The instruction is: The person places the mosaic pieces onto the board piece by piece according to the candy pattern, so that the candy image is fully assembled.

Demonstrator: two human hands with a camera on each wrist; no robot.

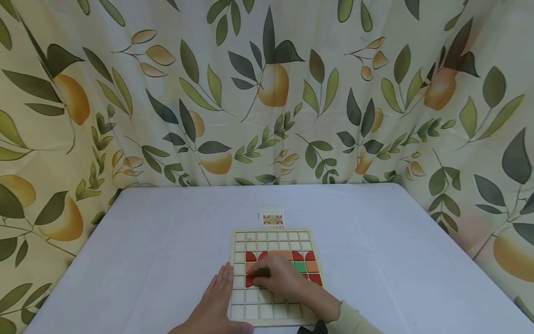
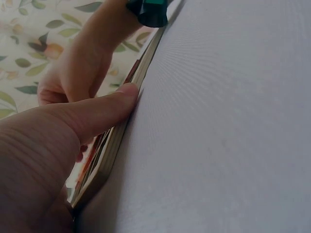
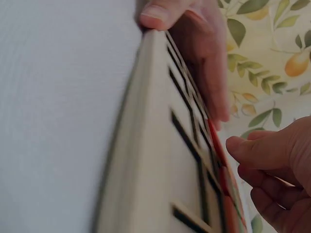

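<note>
A pale gridded board (image 1: 246, 311) bears red, orange and green tiles. My left hand (image 1: 214, 297) rests against its left side with straight fingers, and the thumb (image 2: 109, 107) lies on the near edge. Over the left part of the pattern, my right hand (image 1: 279, 276) pinches with thumb and forefinger at a red tile (image 1: 249, 281) low on the left. A dark green patch (image 1: 263, 272) shows between those fingers. In the right wrist view the right fingertips (image 3: 235, 144) are right beside red tiles (image 3: 215, 138). Part of the pattern is hidden beneath this hand.
A small card (image 1: 271, 218) with a printed coloured pattern lies just beyond the board. Under everything is a white-covered table (image 1: 167, 241). A leaf-and-fruit curtain (image 1: 267, 139) hangs behind and at both sides. A dark wrist device (image 2: 153, 13) sits on the right wrist.
</note>
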